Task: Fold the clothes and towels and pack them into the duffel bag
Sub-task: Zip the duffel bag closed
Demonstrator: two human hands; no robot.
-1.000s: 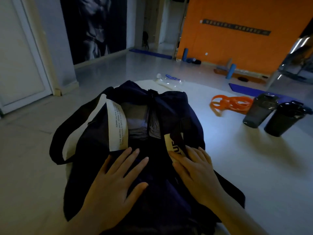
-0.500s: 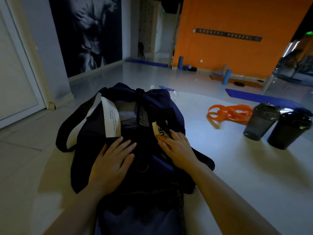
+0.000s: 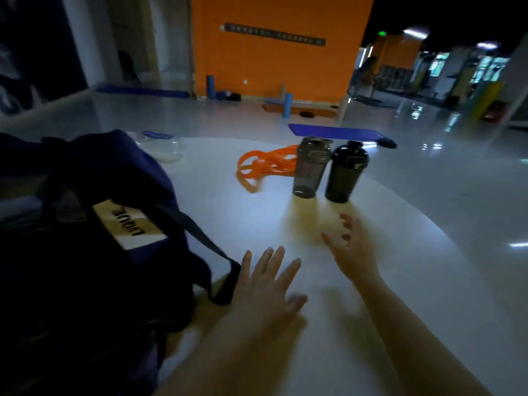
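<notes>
- You were in a dim gym hall with an orange wall (image 3: 280, 61) at the back, mats on a glossy floor, and a round white tabletop (image 3: 285, 224) in front of you.
- The bag (image 3: 85, 252), dark navy, sat on the left of the tabletop, slumped and creased, with a pale label (image 3: 128, 224) facing up and a strap (image 3: 205, 247) trailing toward you.
- Your left hand (image 3: 265, 284) was held flat with the fingers spread, just beside the strap's end; whether it touched the strap could not be told through the blur. It held nothing.
- Your right hand (image 3: 348, 250) was out over bare tabletop, fingers loosely spread and empty, pointing toward two shakers (image 3: 328, 167) standing side by side.
- Orange bands (image 3: 265, 164) lay in a heap just behind the shakers, and a clear bottle (image 3: 168, 147) lay beyond the bag.
- No loose clothes or towels showed on the tabletop, so the packing looked close to done; what was inside the bag could not be seen from here.
- The bag would likely have handled as soft, floppy fabric, sagging wherever it was unsupported, and fairly heavy if full.
- Taking it by the strap, or by both long edges near the opening, looked soundest; a pinch of loose cloth would probably just have bunched.
- The shakers looked like rigid, smooth plastic, best held around the body.
</notes>
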